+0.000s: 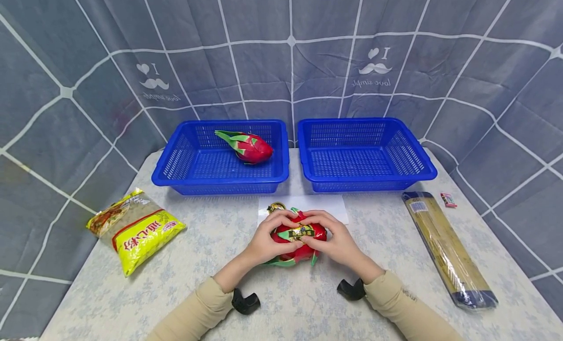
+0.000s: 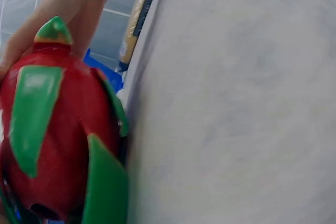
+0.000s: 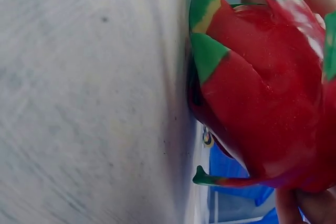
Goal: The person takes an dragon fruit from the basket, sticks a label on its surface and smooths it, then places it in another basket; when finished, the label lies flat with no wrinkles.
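A red dragon fruit point(image 1: 302, 254) with green-tipped scales lies on the table in front of the person, between both hands. My left hand point(image 1: 264, 241) grips its left side, fingers curved over the far side and thumb on top. From the right, my right hand point(image 1: 337, 241) holds it the same way. Both thumbs touch a black-and-gold label point(image 1: 301, 233) on the fruit's upper face. The fruit's red skin point(image 2: 65, 129) fills the left part of the left wrist view. In the right wrist view its side point(image 3: 262, 108) appears close to the tablecloth.
Behind are two blue baskets; the left basket point(image 1: 220, 188) holds another dragon fruit point(image 1: 255, 149), beside the right basket point(image 1: 369, 177). A white sheet point(image 1: 334, 209) carries a round label point(image 1: 277, 207). Bagged pasta point(image 1: 140, 228) lies left; a long noodle pack point(image 1: 448, 248) and small packet point(image 1: 448, 200) lie right.
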`<state>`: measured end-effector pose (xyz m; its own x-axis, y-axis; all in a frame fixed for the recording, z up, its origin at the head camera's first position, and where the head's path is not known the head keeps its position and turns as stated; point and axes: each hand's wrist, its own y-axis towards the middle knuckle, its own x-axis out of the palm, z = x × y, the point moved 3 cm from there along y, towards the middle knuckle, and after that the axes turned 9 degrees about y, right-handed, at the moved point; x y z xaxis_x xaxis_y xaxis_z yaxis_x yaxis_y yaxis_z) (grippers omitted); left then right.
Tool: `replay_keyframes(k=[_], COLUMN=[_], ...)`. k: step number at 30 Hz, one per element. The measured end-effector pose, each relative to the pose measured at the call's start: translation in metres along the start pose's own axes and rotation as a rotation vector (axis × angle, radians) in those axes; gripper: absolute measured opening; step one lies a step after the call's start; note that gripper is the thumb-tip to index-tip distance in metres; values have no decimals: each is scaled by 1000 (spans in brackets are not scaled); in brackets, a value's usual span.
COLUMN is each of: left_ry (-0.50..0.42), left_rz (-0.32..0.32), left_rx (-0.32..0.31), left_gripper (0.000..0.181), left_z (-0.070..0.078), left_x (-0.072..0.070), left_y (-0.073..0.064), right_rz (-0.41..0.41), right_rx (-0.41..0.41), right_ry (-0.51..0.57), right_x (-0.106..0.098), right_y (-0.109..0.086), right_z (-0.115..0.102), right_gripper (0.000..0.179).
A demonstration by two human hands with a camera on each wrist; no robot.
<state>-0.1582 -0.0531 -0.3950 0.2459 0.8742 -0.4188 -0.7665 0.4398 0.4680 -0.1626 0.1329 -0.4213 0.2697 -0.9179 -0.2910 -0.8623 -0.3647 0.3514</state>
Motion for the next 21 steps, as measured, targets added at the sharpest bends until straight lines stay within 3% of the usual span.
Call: replay_keyframes(k=[7, 10, 17, 21], left_ry=[-112, -172, -266, -251], left_rz=[-46, -57, -57, -11], left_rx=[-20, -65, -159, -125], left_gripper=[21, 17, 19, 14], left_z=[-25, -35, -42, -41], left_x=[0, -1, -3, -3], left_y=[-1, 0, 0, 0], right_rz=[-17, -4, 56, 76], right_rx=[-36, -33, -50, -94], right_ry=[20, 43, 48, 66], right_x=[-3, -3, 0, 2], right_y=[3, 3, 2, 0], right_z=[-10, -23, -36, -26], right_gripper=[26, 24, 12, 11])
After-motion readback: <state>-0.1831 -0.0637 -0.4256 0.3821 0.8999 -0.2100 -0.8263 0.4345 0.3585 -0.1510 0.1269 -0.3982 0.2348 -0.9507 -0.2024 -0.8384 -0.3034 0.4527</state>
